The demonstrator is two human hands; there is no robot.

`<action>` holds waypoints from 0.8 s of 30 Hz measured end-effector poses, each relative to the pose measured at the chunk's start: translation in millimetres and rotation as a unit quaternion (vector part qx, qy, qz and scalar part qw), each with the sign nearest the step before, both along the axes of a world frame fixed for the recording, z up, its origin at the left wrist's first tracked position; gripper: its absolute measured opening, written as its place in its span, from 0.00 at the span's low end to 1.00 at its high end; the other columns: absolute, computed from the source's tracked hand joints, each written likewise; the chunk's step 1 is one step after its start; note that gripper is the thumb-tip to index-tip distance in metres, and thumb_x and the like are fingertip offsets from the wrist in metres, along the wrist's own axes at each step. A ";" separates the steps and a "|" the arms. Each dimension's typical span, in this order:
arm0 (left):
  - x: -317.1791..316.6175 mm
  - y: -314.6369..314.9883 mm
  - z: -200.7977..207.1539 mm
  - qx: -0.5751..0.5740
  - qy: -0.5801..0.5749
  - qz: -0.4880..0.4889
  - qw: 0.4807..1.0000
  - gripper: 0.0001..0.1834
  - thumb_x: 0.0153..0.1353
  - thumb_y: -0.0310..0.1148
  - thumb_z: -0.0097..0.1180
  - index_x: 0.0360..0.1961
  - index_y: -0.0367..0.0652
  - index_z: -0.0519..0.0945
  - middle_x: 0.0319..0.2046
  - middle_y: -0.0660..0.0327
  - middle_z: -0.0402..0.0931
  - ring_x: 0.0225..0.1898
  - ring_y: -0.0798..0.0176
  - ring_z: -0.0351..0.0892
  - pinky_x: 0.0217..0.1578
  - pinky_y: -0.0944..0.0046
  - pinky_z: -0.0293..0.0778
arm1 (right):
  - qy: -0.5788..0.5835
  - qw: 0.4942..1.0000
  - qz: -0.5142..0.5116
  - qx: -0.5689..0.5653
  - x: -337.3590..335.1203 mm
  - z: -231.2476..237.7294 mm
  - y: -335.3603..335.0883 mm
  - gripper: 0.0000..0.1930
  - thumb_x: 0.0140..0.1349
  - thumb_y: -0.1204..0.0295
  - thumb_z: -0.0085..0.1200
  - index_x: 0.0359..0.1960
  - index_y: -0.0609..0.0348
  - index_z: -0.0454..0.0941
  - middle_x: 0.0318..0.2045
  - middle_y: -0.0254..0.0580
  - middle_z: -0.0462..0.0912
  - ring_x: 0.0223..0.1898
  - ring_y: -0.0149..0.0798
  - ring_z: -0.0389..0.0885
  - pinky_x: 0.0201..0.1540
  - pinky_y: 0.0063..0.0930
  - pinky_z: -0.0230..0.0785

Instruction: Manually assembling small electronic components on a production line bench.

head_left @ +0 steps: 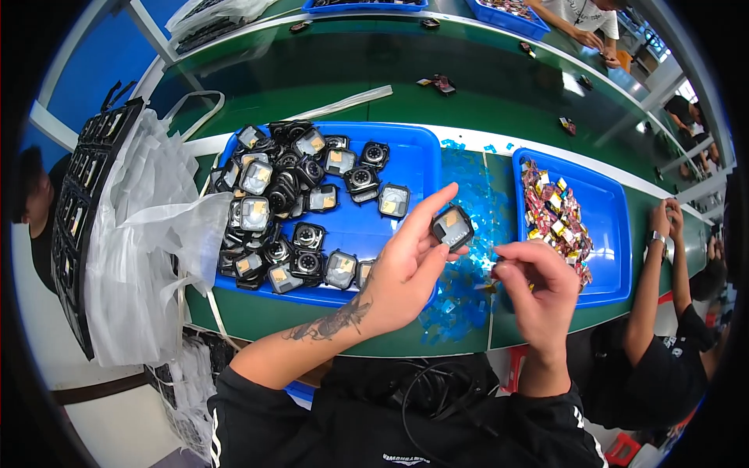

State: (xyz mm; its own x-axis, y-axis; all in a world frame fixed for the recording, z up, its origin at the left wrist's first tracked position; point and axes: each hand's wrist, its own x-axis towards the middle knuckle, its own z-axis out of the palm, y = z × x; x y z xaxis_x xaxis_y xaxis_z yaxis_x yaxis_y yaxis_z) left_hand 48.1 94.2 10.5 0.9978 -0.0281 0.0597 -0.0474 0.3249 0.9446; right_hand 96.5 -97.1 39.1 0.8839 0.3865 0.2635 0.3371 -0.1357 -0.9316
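Left hand (402,269) is up over the bench, thumb and fingers pinched on one small square black module with a pale face (452,227), holding it tilted just above the strip of green table between the two trays. Right hand (538,292), just beside it, has its fingertips closed together on something tiny; what it is I cannot tell.

Far left, one black tray of slotted parts (86,203) leans against a heap of clear plastic bags (144,249). Next comes one large blue tray (413,160) holding about thirty loose modules (289,203) of the same kind, too jumbled for an exact count, crowded to its left half. Under both hands lies a scatter of small blue film scraps (460,304), too many to count. On the right, a second blue tray (608,226) carries a pile of small red and yellow pieces (554,214). At the right edge, a co-worker's two raised arms (663,257).
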 end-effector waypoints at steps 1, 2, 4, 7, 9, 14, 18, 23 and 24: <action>-0.1 -1.1 -1.4 0.005 -0.011 0.003 1.000 0.31 0.67 0.17 0.40 0.71 0.36 0.53 0.58 0.54 0.67 0.55 0.64 0.73 0.57 0.62 0.69 | -0.040 0.997 0.011 -0.066 1.2 3.9 5.7 0.10 0.55 0.85 0.60 0.38 0.63 0.82 0.29 0.37 0.80 0.27 0.25 0.77 0.29 0.18 0.66; -0.3 -2.3 -2.6 0.011 -0.023 0.006 1.000 0.31 0.66 0.16 0.40 0.71 0.36 0.52 0.58 0.53 0.67 0.56 0.64 0.73 0.58 0.61 0.68 | -0.080 0.988 0.022 -0.131 1.8 6.2 11.1 0.10 0.54 0.85 0.60 0.38 0.61 0.83 0.28 0.37 0.80 0.25 0.25 0.75 0.25 0.19 0.63; -2.7 -5.2 -4.5 0.017 -0.023 0.006 1.000 0.31 0.66 0.15 0.40 0.70 0.37 0.54 0.56 0.54 0.68 0.56 0.65 0.73 0.58 0.63 0.68 | -0.090 0.989 0.021 -0.118 2.9 4.4 20.1 0.10 0.54 0.83 0.61 0.38 0.59 0.83 0.28 0.37 0.81 0.20 0.25 0.69 0.22 0.22 0.59; -3.9 -6.4 -3.4 0.008 -0.016 -0.007 1.000 0.29 0.66 0.15 0.41 0.69 0.35 0.56 0.57 0.53 0.68 0.58 0.64 0.71 0.60 0.63 0.67 | -0.072 0.987 -0.019 -0.140 -0.2 9.7 29.8 0.08 0.52 0.81 0.63 0.35 0.59 0.83 0.26 0.38 0.82 0.20 0.33 0.72 0.22 0.25 0.62; -3.6 -5.4 -3.7 -0.007 -0.009 -0.020 1.000 0.28 0.67 0.15 0.42 0.68 0.33 0.56 0.59 0.52 0.68 0.60 0.62 0.70 0.61 0.61 0.68 | -0.099 0.983 -0.014 -0.155 1.3 7.2 27.7 0.07 0.52 0.81 0.63 0.33 0.59 0.82 0.26 0.38 0.82 0.21 0.35 0.74 0.22 0.26 0.63; -3.3 -3.9 -4.6 0.004 0.019 -0.047 0.999 0.26 0.67 0.16 0.43 0.67 0.32 0.59 0.60 0.51 0.67 0.60 0.63 0.70 0.59 0.63 0.69 | -0.137 0.977 -0.014 -0.164 1.9 5.4 30.9 0.06 0.52 0.81 0.63 0.29 0.58 0.80 0.24 0.38 0.81 0.23 0.38 0.77 0.25 0.29 0.65; -3.8 -7.7 -10.8 0.050 0.001 -0.020 0.999 0.26 0.67 0.17 0.44 0.66 0.37 0.63 0.41 0.60 0.78 0.39 0.78 0.76 0.37 0.75 0.70 | -0.161 0.973 -0.015 -0.168 1.5 3.8 34.7 0.06 0.51 0.80 0.63 0.29 0.58 0.81 0.24 0.38 0.81 0.23 0.40 0.77 0.29 0.31 0.67; -3.8 -7.2 -14.6 0.083 -0.017 0.001 0.996 0.26 0.66 0.18 0.45 0.65 0.37 0.64 0.31 0.59 0.79 0.30 0.78 0.72 0.32 0.73 0.69 | -0.147 0.974 -0.023 -0.168 1.9 1.3 35.5 0.05 0.50 0.80 0.64 0.28 0.57 0.81 0.23 0.37 0.81 0.22 0.38 0.76 0.28 0.30 0.65; -3.9 -7.0 -14.4 0.083 -0.017 0.001 0.996 0.26 0.66 0.18 0.45 0.65 0.37 0.64 0.31 0.59 0.79 0.30 0.78 0.72 0.32 0.73 0.69 | -0.135 0.975 -0.021 -0.177 2.0 1.4 34.9 0.05 0.50 0.80 0.64 0.27 0.57 0.81 0.22 0.36 0.80 0.21 0.38 0.74 0.28 0.30 0.63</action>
State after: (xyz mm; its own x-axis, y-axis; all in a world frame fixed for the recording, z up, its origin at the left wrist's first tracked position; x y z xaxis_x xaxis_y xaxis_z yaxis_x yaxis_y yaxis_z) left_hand 44.1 87.2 -3.9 0.9954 -0.0379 0.0875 -0.0801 0.1648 0.9831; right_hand 98.5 -62.2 40.6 0.8174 0.4607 0.3458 0.5512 -0.4514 -0.7017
